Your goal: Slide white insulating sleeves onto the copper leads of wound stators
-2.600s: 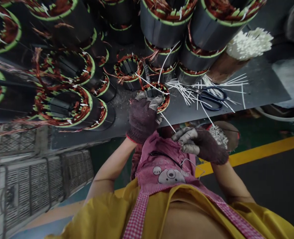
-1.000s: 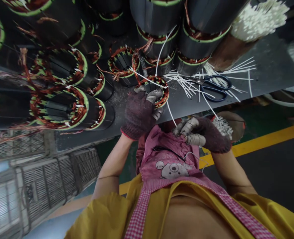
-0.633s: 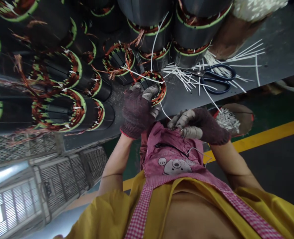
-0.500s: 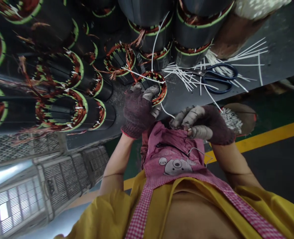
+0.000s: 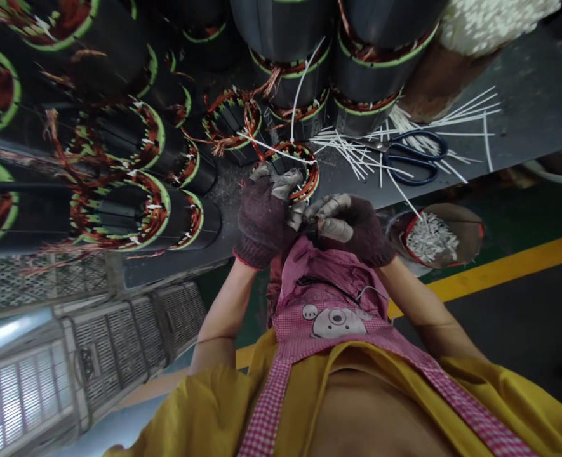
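A motor stator [image 5: 312, 178] with copper windings stands at the bench edge, two white cable ties sticking up from its rim. My left hand [image 5: 267, 216], in a dark glove with taped fingertips, is closed over its near left side, fingers on the winding ring and thumb in front. My right hand [image 5: 350, 225], gloved the same way, is pinched close by the left thumb at the stator's near edge. A cable tie ran into those right fingers a moment ago; the fingers now hide it. Loose white cable ties [image 5: 352, 152] lie right of the stator.
Scissors [image 5: 414, 158] with dark handles lie over the ties. A bin [image 5: 433, 238] of cut white pieces sits below the bench edge. More stators [image 5: 119, 209] crowd the left and back. A brown container [image 5: 433, 82] with white pieces stands at the back right.
My right hand has moved left and slightly up to the stator's near edge, beside my left thumb. The left hand has stayed on the stator. The white tie between them no longer shows.
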`<state>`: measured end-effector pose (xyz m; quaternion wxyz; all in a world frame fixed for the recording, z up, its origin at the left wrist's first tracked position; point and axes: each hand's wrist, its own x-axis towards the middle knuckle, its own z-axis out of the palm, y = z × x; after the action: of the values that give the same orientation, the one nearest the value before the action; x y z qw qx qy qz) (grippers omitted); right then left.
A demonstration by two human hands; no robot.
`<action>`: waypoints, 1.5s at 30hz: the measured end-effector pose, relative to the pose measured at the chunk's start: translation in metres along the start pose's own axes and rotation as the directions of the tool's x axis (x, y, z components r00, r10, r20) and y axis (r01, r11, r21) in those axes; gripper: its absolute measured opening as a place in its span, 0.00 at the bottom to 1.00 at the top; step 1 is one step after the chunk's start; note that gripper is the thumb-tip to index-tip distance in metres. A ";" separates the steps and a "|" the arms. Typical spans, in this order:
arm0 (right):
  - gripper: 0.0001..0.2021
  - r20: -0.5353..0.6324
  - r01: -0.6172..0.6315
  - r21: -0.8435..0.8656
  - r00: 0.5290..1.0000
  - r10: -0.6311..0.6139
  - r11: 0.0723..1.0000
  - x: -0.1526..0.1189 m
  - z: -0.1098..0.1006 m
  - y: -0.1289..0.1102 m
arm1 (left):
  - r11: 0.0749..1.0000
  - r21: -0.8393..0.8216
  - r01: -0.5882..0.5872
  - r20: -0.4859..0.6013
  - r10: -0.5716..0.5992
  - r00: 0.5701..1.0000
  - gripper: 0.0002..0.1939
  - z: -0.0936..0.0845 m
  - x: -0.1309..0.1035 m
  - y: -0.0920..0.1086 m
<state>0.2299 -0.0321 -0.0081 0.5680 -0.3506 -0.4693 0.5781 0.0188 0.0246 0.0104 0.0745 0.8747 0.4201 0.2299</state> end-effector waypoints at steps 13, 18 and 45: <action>0.14 -0.033 -0.230 -0.501 0.968 0.247 0.834 -0.003 -0.001 -0.001 | 0.993 0.102 -0.058 -0.196 0.078 0.978 0.08 0.010 0.000 0.007; 0.15 0.047 -0.117 -0.569 0.984 0.175 0.814 0.017 0.001 -0.011 | 0.995 0.083 -0.059 -0.171 0.073 0.983 0.04 0.012 0.001 0.005; 0.15 0.022 -0.090 -0.531 0.993 0.119 0.843 0.015 -0.004 -0.032 | 0.974 -0.161 -0.161 -0.498 0.061 0.865 0.08 0.035 0.003 0.006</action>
<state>0.2424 -0.0192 0.0224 0.4044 -0.5025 -0.6055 0.4661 0.0411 0.0253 -0.0171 0.0383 0.7988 0.3490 0.4885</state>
